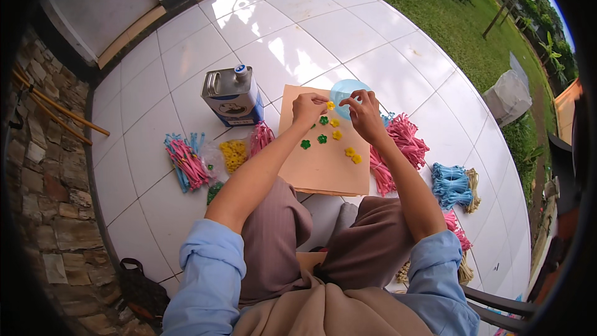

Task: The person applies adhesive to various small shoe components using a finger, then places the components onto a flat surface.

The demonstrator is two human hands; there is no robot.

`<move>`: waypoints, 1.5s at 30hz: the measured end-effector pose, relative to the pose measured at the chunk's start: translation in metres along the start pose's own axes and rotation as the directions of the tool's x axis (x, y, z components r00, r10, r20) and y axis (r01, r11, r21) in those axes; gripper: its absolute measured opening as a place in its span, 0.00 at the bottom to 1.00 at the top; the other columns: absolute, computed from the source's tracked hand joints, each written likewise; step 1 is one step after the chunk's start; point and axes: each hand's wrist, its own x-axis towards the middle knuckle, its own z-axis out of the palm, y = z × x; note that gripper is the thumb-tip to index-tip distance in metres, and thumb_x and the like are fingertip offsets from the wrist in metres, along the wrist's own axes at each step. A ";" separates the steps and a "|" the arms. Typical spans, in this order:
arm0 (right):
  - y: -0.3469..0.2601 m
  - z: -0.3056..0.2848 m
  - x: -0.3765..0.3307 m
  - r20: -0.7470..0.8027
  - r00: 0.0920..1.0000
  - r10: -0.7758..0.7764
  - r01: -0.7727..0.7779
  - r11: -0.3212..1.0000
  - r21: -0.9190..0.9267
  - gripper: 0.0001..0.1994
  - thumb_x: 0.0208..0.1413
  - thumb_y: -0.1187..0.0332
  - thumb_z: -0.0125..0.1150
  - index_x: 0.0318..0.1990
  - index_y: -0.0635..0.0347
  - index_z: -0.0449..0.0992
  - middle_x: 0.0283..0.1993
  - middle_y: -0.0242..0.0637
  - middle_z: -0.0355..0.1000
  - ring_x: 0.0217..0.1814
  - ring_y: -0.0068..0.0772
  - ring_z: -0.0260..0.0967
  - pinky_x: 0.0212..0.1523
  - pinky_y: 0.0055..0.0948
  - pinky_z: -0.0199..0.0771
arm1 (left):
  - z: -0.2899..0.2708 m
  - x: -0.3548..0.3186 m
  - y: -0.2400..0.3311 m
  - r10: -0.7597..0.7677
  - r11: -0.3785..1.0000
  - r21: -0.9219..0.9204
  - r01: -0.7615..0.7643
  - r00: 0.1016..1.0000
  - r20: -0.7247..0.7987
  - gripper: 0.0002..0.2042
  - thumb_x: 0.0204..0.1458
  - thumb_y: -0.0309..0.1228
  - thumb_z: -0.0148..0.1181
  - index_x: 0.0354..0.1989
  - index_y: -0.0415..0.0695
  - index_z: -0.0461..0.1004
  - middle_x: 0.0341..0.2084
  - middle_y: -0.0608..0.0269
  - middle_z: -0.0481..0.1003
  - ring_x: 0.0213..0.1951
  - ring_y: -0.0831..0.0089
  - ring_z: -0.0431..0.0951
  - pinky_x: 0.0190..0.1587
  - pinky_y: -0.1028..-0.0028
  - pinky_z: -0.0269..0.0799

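My left hand (pixel 309 109) pinches a small yellow plastic flower (pixel 330 106) between thumb and fingertips, above a tan board (pixel 295 168). Close by on the right, my right hand (pixel 365 114) has its fingers curled in a pinch, and whatever is between the tips is too small to make out. Partly behind that hand is a light-blue translucent bowl (pixel 349 84). Under my hands, several green flowers (pixel 322 139) lie on the board in a loose column. Beside them are several yellow flowers (pixel 336 135).
A metal can (pixel 231 96) stands beyond my left forearm. Near it lie a bag of yellow pieces (pixel 234 155) and pink and blue bundles (pixel 188 162). To the right are pink bundles (pixel 407 140) and blue bundles (pixel 451 185). A stone wall (pixel 59 224) borders the tiled floor.
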 end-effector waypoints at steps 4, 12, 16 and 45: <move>-0.013 -0.011 0.004 0.011 0.998 -0.055 0.054 0.997 0.058 0.15 0.41 0.79 0.56 0.36 0.45 0.74 0.43 0.33 0.61 0.47 0.38 0.57 0.46 0.40 0.56 | 0.002 0.002 -0.002 -0.022 0.999 -0.028 0.023 0.999 0.027 0.10 0.40 0.19 0.57 0.34 0.33 0.75 0.27 0.56 0.76 0.28 0.75 0.78 0.33 0.82 0.76; -0.007 -0.010 0.001 0.019 0.993 -0.114 0.115 0.991 -0.067 0.15 0.39 0.78 0.56 0.35 0.44 0.75 0.45 0.33 0.61 0.51 0.39 0.55 0.51 0.41 0.53 | 0.007 -0.003 0.007 -0.058 0.994 -0.086 0.063 0.996 0.061 0.10 0.41 0.18 0.56 0.35 0.32 0.74 0.29 0.55 0.75 0.30 0.74 0.78 0.36 0.83 0.76; -0.008 -0.013 0.000 0.023 0.993 -0.116 0.118 0.988 -0.100 0.16 0.38 0.78 0.56 0.36 0.43 0.75 0.45 0.33 0.60 0.51 0.39 0.55 0.52 0.41 0.53 | 0.007 -0.004 0.007 -0.106 0.975 -0.189 0.121 0.991 0.086 0.11 0.42 0.18 0.56 0.36 0.32 0.73 0.30 0.56 0.75 0.31 0.74 0.78 0.36 0.83 0.76; 0.004 -0.018 -0.040 0.429 0.864 0.264 -0.474 0.715 0.514 0.18 0.42 0.78 0.60 0.40 0.61 0.59 0.27 0.38 0.70 0.30 0.30 0.70 0.33 0.26 0.69 | 0.017 -0.040 0.007 0.212 0.799 0.423 -0.429 0.857 0.469 0.08 0.42 0.27 0.59 0.30 0.39 0.77 0.21 0.58 0.77 0.23 0.72 0.77 0.30 0.75 0.73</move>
